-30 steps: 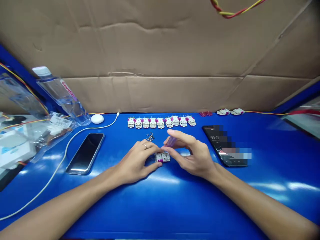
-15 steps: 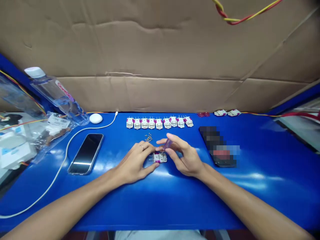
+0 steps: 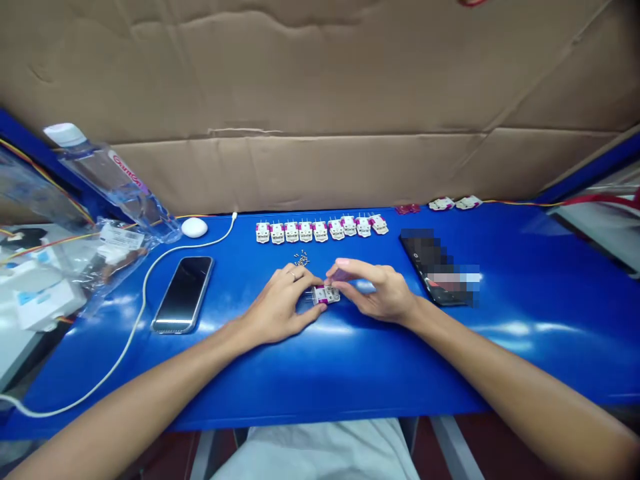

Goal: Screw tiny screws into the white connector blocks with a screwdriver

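Observation:
A small white-and-purple plug part (image 3: 326,294) lies flat on the blue table, its metal pins pointing left. Thumb and fingers of my left hand (image 3: 283,303) close round its left end and steady it. Over its right end, my right hand (image 3: 377,290) pinches a small translucent purplish piece (image 3: 331,275), mostly hidden by the fingers. I cannot make out exactly what that piece is. Just beyond my left fingers is a little heap of small brass-coloured screws (image 3: 301,259). Farther back stands a row of several similar white-and-purple plug parts (image 3: 306,232).
A phone (image 3: 184,295) and a white cable (image 3: 143,307) lie left, near a white rounded object (image 3: 194,227) and a water bottle (image 3: 117,183). A partly blurred dark object (image 3: 435,267) lies right. Red pieces (image 3: 407,209) and two white parts (image 3: 455,203) sit at the back.
The view has tilted down, so the table sits higher in the picture. My right fingers have turned flatter over the plug part, and the purplish piece shows less. My left hand keeps its hold.

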{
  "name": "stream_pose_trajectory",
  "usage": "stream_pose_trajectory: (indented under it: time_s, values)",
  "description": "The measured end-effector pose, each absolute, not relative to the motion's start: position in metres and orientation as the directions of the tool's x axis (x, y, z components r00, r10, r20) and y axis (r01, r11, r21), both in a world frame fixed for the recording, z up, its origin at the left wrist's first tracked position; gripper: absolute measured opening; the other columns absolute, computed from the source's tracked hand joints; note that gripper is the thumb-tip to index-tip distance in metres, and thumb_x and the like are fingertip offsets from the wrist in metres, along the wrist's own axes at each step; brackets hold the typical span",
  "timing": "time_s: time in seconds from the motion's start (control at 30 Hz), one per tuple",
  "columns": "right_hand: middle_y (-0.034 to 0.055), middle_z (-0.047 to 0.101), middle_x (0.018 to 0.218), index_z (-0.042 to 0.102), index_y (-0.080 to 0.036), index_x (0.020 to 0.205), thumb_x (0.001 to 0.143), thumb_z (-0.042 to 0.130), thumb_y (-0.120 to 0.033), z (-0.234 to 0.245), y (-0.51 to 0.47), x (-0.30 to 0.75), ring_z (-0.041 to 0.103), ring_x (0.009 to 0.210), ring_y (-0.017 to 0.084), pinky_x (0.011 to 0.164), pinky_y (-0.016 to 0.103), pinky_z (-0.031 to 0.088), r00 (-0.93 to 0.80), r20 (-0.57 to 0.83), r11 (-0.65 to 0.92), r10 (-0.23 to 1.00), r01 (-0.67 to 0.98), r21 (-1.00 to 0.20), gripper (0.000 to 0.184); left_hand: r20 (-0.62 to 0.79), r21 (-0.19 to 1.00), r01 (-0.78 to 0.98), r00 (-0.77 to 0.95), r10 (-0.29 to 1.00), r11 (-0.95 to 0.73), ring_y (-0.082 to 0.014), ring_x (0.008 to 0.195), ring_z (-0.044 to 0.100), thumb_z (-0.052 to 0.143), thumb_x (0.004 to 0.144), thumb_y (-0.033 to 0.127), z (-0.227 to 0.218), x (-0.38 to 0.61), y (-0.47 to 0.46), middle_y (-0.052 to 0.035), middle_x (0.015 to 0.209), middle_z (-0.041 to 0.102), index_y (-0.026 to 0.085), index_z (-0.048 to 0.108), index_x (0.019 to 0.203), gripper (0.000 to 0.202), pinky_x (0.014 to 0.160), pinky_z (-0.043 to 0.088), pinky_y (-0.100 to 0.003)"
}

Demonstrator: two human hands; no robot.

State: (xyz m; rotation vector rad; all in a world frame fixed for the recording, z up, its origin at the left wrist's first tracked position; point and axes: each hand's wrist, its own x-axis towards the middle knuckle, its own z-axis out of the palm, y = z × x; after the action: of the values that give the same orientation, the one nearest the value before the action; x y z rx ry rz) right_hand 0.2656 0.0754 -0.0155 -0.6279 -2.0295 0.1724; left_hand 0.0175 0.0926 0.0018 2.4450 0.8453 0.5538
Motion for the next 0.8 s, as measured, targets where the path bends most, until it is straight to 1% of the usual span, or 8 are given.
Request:
stream_pose_trajectory:
  time_s: [0.13, 0.27, 0.4, 0.5, 0.57, 0.67, 0.73, 0.8]
  values:
    - [0.0092, 0.076, 0.144, 0.029, -0.037, 0.173, 0.111, 0.06, -0.015, -0.015, 0.077, 0.265, 0.086, 0.106, 0.018, 0.089, 0.032, 0.073, -0.429, 0.719, 0.836, 0.547, 0.333, -0.437, 0.073, 0.195, 0.57, 0.476, 0.713, 0.673, -0.669, -0.0312, 0.112, 0.066, 0.073, 0.099, 0.038, 0.002, 0.019, 0.094, -0.0101, 0.119, 0.075, 0.022, 0.07, 0.12, 0.027, 0.101, 0.052, -0.05]
    - [0.0061, 0.075, 0.147, 0.029, -0.039, 0.173, 0.112, 0.059, -0.018, -0.011, 0.076, 0.262, 0.083, 0.118, 0.019, 0.1, 0.037, 0.072, -0.44, 0.74, 0.856, 0.509, 0.349, -0.381, 0.071, 0.169, 0.521, 0.509, 0.726, 0.667, -0.685, -0.0324, 0.111, 0.066, 0.068, 0.099, 0.036, 0.009, 0.023, 0.096, -0.0113, 0.12, 0.074, 0.02, 0.068, 0.119, 0.025, 0.099, 0.053, -0.051]
    - [0.0046, 0.079, 0.14, 0.036, -0.036, 0.169, 0.109, 0.067, -0.02, -0.007, 0.073, 0.261, 0.083, 0.115, 0.02, 0.093, 0.031, 0.073, -0.398, 0.785, 0.863, 0.474, 0.39, -0.323, 0.07, 0.072, 0.378, 0.544, 0.789, 0.61, -0.749, -0.0337, 0.107, 0.066, 0.067, 0.097, 0.031, 0.019, 0.031, 0.096, -0.0129, 0.113, 0.072, 0.018, 0.067, 0.108, 0.017, 0.091, 0.054, -0.048]
    - [0.0086, 0.076, 0.145, 0.033, -0.034, 0.17, 0.112, 0.059, -0.018, -0.006, 0.072, 0.26, 0.085, 0.105, 0.018, 0.089, 0.03, 0.073, -0.414, 0.754, 0.852, 0.51, 0.364, -0.377, 0.066, 0.08, 0.394, 0.559, 0.769, 0.634, -0.729, -0.033, 0.108, 0.067, 0.069, 0.097, 0.03, 0.019, 0.033, 0.096, -0.0123, 0.114, 0.072, 0.018, 0.066, 0.111, 0.019, 0.093, 0.054, -0.046]
    - [0.0101, 0.074, 0.147, 0.031, -0.034, 0.171, 0.113, 0.054, -0.016, -0.006, 0.071, 0.26, 0.086, 0.103, 0.018, 0.091, 0.032, 0.073, -0.423, 0.735, 0.844, 0.53, 0.344, -0.411, 0.065, 0.117, 0.407, 0.54, 0.769, 0.628, -0.737, -0.0335, 0.111, 0.068, 0.07, 0.098, 0.032, 0.015, 0.031, 0.097, -0.0137, 0.118, 0.072, 0.017, 0.066, 0.116, 0.024, 0.095, 0.055, -0.047]
    - [0.0078, 0.078, 0.14, 0.038, -0.035, 0.169, 0.109, 0.063, -0.015, -0.006, 0.07, 0.259, 0.085, 0.108, 0.02, 0.096, 0.034, 0.073, -0.389, 0.768, 0.85, 0.509, 0.366, -0.378, 0.068, 0.15, 0.396, 0.476, 0.811, 0.566, -0.786, -0.0334, 0.114, 0.067, 0.064, 0.103, 0.038, 0.01, 0.025, 0.099, -0.0153, 0.125, 0.071, 0.018, 0.066, 0.124, 0.029, 0.099, 0.055, -0.048]
    - [0.0063, 0.081, 0.133, 0.042, -0.035, 0.167, 0.105, 0.071, -0.016, -0.006, 0.07, 0.26, 0.085, 0.104, 0.02, 0.092, 0.033, 0.074, -0.358, 0.798, 0.855, 0.486, 0.386, -0.347, 0.07, 0.159, 0.394, 0.448, 0.826, 0.54, -0.802, -0.0321, 0.11, 0.067, 0.061, 0.106, 0.04, 0.007, 0.022, 0.101, -0.0148, 0.123, 0.072, 0.018, 0.066, 0.124, 0.029, 0.098, 0.055, -0.048]
    - [0.0069, 0.081, 0.131, 0.041, -0.034, 0.167, 0.106, 0.07, -0.018, -0.006, 0.071, 0.261, 0.086, 0.099, 0.019, 0.087, 0.032, 0.074, -0.343, 0.785, 0.839, 0.517, 0.388, -0.383, 0.069, 0.171, 0.402, 0.44, 0.825, 0.538, -0.803, -0.0314, 0.108, 0.067, 0.061, 0.106, 0.041, 0.007, 0.02, 0.102, -0.0144, 0.121, 0.072, 0.018, 0.067, 0.124, 0.03, 0.097, 0.055, -0.047]
